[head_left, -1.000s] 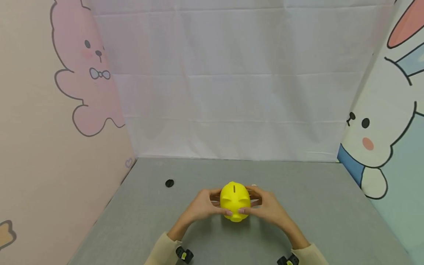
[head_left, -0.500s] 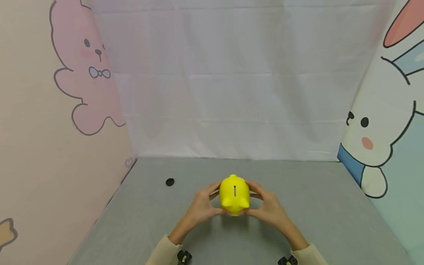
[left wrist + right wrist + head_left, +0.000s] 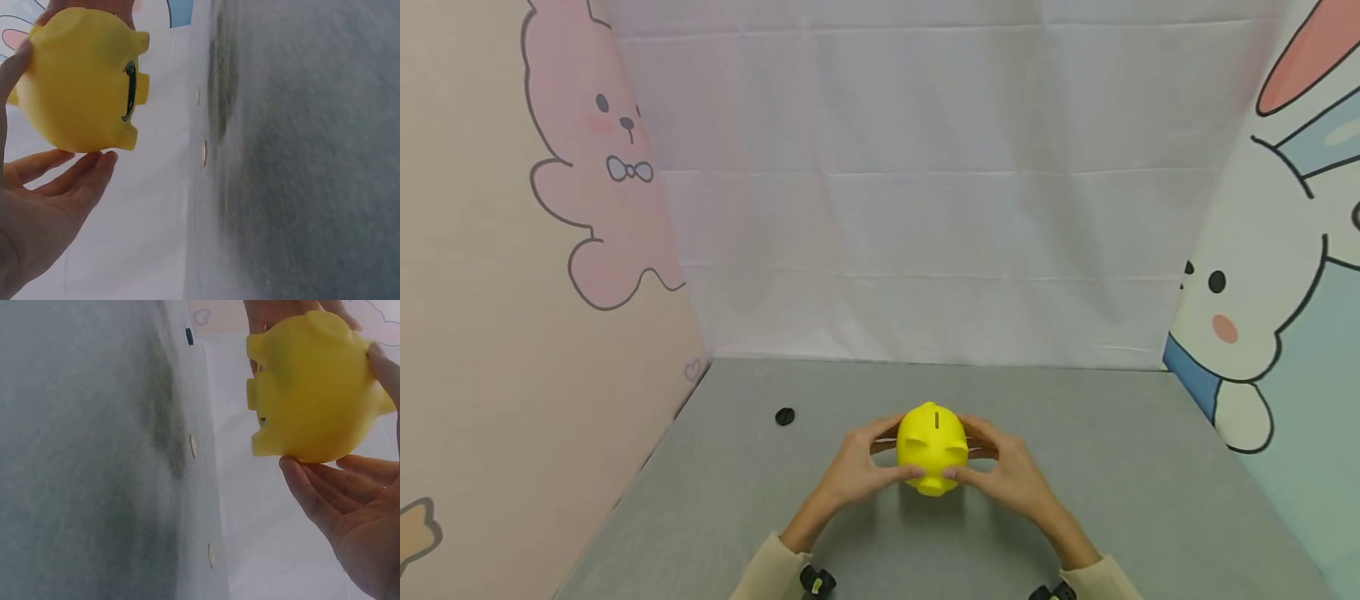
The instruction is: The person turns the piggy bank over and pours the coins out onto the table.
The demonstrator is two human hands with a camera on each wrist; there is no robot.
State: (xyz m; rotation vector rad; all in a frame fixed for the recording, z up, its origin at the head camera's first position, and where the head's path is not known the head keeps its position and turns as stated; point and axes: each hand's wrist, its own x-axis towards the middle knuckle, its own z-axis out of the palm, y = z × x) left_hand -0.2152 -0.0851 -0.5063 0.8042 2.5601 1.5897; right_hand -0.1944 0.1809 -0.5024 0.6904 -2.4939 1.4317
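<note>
Holding the piggy bank [image 3: 932, 450] up off the surface [image 3: 700, 500], about midway between left and right edges! Pinching it from the left side with the left grip [image 3: 857, 471], from the right with the right grip [image 3: 1011, 471], with both thumbs [image 3: 907, 472] on the near face. Showing snout [image 3: 932, 486] on the near side, slot [image 3: 936, 420] on top, dark opening [image 3: 130, 90] underneath. Spotting a black disc [image 3: 785, 417] toward the far left corner, well apart, and two thin pale discs [image 3: 204, 153] on the surface beyond the piggy bank.
</note>
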